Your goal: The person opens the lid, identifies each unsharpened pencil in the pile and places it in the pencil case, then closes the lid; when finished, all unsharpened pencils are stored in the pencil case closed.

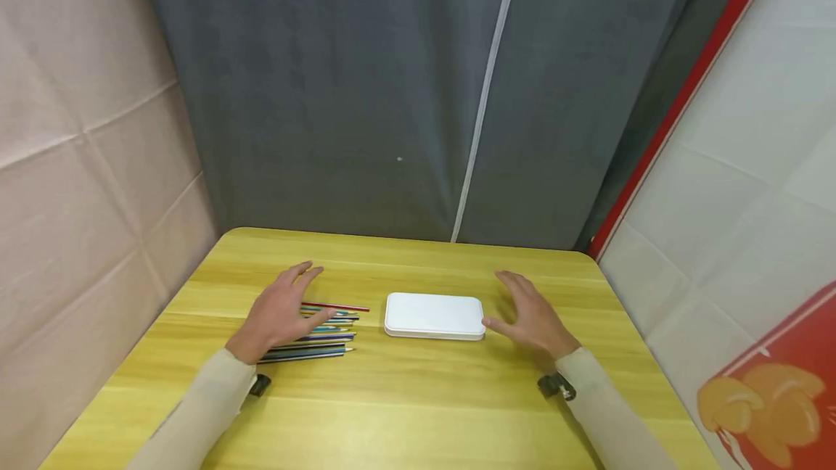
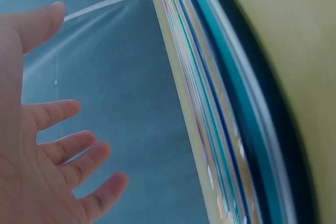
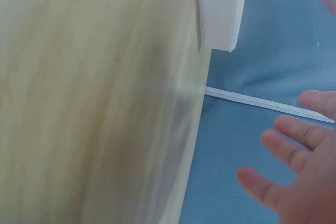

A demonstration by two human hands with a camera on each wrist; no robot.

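Several pencils (image 1: 326, 330) half under left hand (image 1: 277, 314)

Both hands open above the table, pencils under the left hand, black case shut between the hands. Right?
Not quite: the case is white, not black; the head view shows it plainly. The rest holds: left hand and right hand are open above the table, the pencils lie under the left hand, and the case is shut between the hands.

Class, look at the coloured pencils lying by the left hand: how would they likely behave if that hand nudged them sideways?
The coloured pencils are thin, loose sticks on a smooth table, so they would probably roll or scatter. They look stiff and light.
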